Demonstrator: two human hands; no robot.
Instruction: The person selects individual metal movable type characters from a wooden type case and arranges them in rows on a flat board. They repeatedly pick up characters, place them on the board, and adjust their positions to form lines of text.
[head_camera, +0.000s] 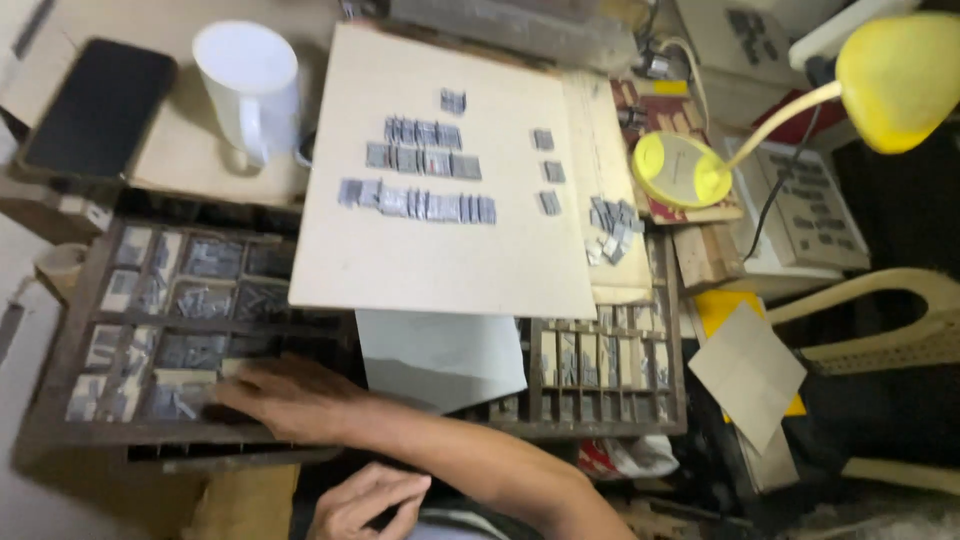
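The head view looks down on a dark wooden type case divided into many small compartments, some of them holding grey metal type pieces. The right hand reaches across the body to the left side of this case, lying flat with the fingers stretched out and together over the lower compartments; whether it holds a piece cannot be told, since the fingertips blur into the case. The left hand sits low near the bottom edge of the picture, loosely curled with the fingers bent inward; nothing can be seen in it.

Resting across the top of the case is a pale beige rectangular board. On it lie rows of grey metal type blocks set side by side in three lines, with one small block above them and a few single blocks apart to the right. A loose heap of grey type pieces lies just beside the board's right edge. A light grey sheet sticks out from under the board, near the right forearm.

Behind the case stand a white ceramic mug with a handle and a black smartphone lying flat. To the right is a yellow desk lamp with a round base, and beyond it a cream plastic chair.
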